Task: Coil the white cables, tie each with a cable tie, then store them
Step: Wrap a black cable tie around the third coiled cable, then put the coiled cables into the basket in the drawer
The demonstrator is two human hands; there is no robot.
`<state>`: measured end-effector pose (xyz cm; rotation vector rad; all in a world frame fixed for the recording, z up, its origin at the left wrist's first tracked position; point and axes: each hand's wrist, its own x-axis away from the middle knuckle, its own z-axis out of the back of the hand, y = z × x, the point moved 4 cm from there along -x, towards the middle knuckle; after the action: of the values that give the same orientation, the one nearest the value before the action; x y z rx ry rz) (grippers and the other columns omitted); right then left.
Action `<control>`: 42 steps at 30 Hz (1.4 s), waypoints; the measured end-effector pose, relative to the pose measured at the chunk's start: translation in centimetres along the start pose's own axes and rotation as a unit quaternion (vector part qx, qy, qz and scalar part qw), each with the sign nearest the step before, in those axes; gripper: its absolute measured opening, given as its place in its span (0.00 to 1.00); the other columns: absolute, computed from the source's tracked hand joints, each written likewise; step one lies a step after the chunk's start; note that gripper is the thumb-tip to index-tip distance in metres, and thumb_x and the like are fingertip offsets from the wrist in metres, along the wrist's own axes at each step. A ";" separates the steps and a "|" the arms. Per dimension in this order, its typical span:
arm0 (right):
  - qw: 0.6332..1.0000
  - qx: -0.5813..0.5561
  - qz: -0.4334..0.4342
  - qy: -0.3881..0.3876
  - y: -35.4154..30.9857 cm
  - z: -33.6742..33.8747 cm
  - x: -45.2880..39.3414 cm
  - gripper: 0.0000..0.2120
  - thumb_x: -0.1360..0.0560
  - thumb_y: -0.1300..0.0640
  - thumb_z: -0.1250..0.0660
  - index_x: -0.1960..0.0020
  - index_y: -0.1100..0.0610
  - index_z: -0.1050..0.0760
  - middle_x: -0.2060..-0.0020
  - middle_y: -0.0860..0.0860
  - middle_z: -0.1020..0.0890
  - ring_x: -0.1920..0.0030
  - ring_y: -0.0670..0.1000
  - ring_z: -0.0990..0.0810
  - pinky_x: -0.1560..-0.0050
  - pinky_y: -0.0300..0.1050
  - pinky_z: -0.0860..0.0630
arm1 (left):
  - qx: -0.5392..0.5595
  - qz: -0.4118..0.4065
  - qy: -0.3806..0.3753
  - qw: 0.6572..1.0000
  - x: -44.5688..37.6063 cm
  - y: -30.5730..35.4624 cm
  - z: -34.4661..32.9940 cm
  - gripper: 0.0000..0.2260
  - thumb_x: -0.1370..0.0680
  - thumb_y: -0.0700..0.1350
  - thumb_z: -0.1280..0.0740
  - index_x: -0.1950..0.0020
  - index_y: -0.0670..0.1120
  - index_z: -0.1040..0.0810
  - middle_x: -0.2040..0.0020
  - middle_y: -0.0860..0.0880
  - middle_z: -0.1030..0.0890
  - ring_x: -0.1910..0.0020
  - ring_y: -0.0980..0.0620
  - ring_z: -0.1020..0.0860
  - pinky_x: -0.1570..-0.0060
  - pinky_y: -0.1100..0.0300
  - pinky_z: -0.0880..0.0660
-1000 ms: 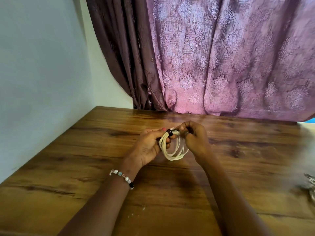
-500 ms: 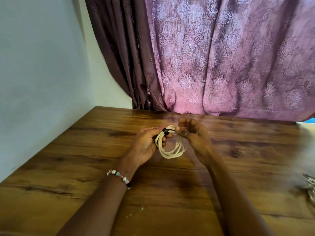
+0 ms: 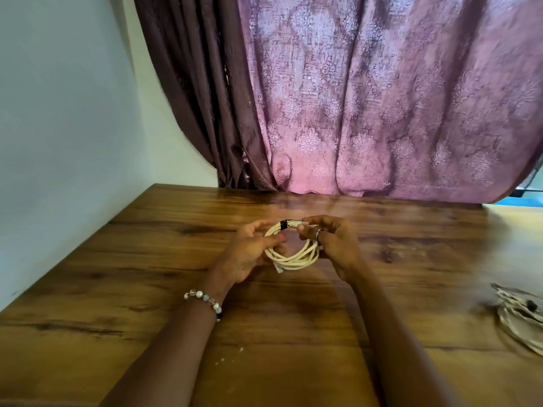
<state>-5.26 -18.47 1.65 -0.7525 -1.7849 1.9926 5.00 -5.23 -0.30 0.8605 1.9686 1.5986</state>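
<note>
While both hands work at the middle of the frame, these lines run from left to right:

Wall: pale wall (image 3: 58,127) fills the upper left; no writing on it.
Bracelet: beaded bracelet (image 3: 205,302) on the left wrist, lower centre-left.
Left hand: left hand (image 3: 249,254) has its fingers curled round the left side of the coil, gripping it.
Coil: white cable coil (image 3: 293,255) is held between the hands just above the wooden table (image 3: 117,259), now a rounder, more open ring than half a second ago.
Tie: black cable tie (image 3: 283,225) wraps the top of the coil, shifted right of where it sat a second ago.
Right hand: right hand (image 3: 332,245) pinches the coil's top end beside the tie, a ring on one finger.
Change: the right hand has closed back onto the bundle after loosening; I judge the tie is being snugged, so this cable looks nearly ready to store.
Curtain: patterned mauve curtain (image 3: 367,98) across the upper right.
Pile: blurred pale bundle (image 3: 520,315) at the right edge, too unclear to identify.
Writing: no brand or label readable anywhere.
</note>
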 end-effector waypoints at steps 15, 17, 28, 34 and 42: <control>0.941 0.079 -0.025 0.329 -0.8 18.8 11.9 0.13 0.24 0.51 0.32 0.58 0.61 0.20 0.68 0.55 0.18 0.73 0.51 0.25 0.73 0.42 0.28 | -0.172 0.034 -0.022 0.984 1.7 -5.9 -17.0 0.11 0.27 0.42 0.28 0.64 0.40 0.26 0.67 0.44 0.24 0.68 0.46 0.19 0.67 0.50 0.19; 0.907 0.111 -0.025 0.405 -1.1 22.1 14.0 0.10 0.25 0.54 0.32 0.61 0.57 0.19 0.67 0.55 0.16 0.71 0.52 0.21 0.68 0.46 0.23 | -0.259 -0.007 -0.018 0.966 1.8 -6.3 -19.5 0.14 0.29 0.46 0.27 0.69 0.44 0.28 0.72 0.47 0.25 0.70 0.48 0.22 0.70 0.58 0.24; 0.750 0.269 -0.155 0.584 -1.3 30.1 19.8 0.25 0.31 0.37 0.31 0.55 0.61 0.20 0.54 0.62 0.17 0.51 0.62 0.19 0.52 0.50 0.26 | -0.502 -0.070 -0.034 0.862 1.6 -6.1 -24.2 0.25 0.33 0.62 0.28 0.52 0.40 0.19 0.55 0.40 0.17 0.56 0.40 0.18 0.58 0.53 0.24; 0.789 0.309 -0.238 0.474 0.3 30.2 19.6 0.19 0.31 0.48 0.26 0.52 0.64 0.22 0.51 0.63 0.18 0.49 0.62 0.19 0.52 0.52 0.21 | -0.441 -0.033 -0.085 0.893 1.5 -6.0 -24.7 0.16 0.35 0.52 0.21 0.59 0.41 0.19 0.64 0.44 0.16 0.71 0.47 0.18 0.64 0.52 0.18; 0.806 0.333 -0.249 0.422 0.6 29.2 19.6 0.14 0.33 0.52 0.23 0.63 0.59 0.26 0.64 0.55 0.22 0.62 0.53 0.24 0.64 0.47 0.29 | -0.320 0.028 -0.092 0.943 1.4 -6.2 -24.3 0.13 0.35 0.37 0.21 0.57 0.35 0.21 0.60 0.40 0.18 0.69 0.47 0.18 0.74 0.53 0.20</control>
<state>-38.39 -30.22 -0.04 -0.6632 -0.5948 1.3973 -13.91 -21.74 -1.00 0.7586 1.1787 1.9379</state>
